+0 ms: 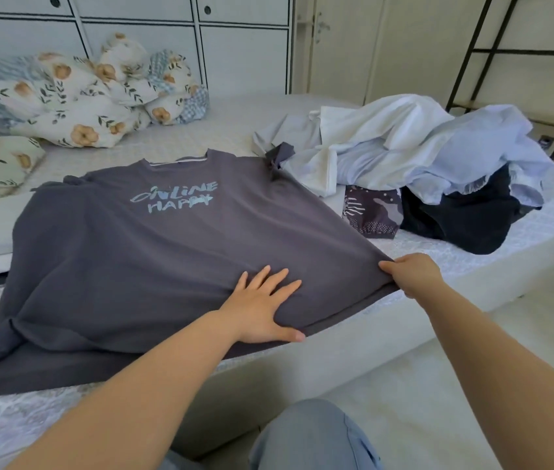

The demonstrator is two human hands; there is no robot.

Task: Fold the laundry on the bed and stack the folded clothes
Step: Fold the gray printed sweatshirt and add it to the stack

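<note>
Folding is only beginning: left hand (pixel 262 308) is pressing flat, fingers spread, on the grey T-shirt (pixel 153 252) at centre frame, right hand (pixel 411 274) is pinching its hem corner, and the unfolded pile (pixel 414 154) at upper right is waiting.

Grey T-shirt (pixel 153 252), pale-blue lettering; floral quilt (pixel 82 96).

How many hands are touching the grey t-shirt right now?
2: the left hand presses flat near the grey t-shirt's hem, the right hand pinches its hem corner.

Grey T-shirt (pixel 153 252), pale blue lettering, spread face-up before me on bed (pixel 455 262); unfolded laundry heap (pixel 421 154) beside it, right.
</note>
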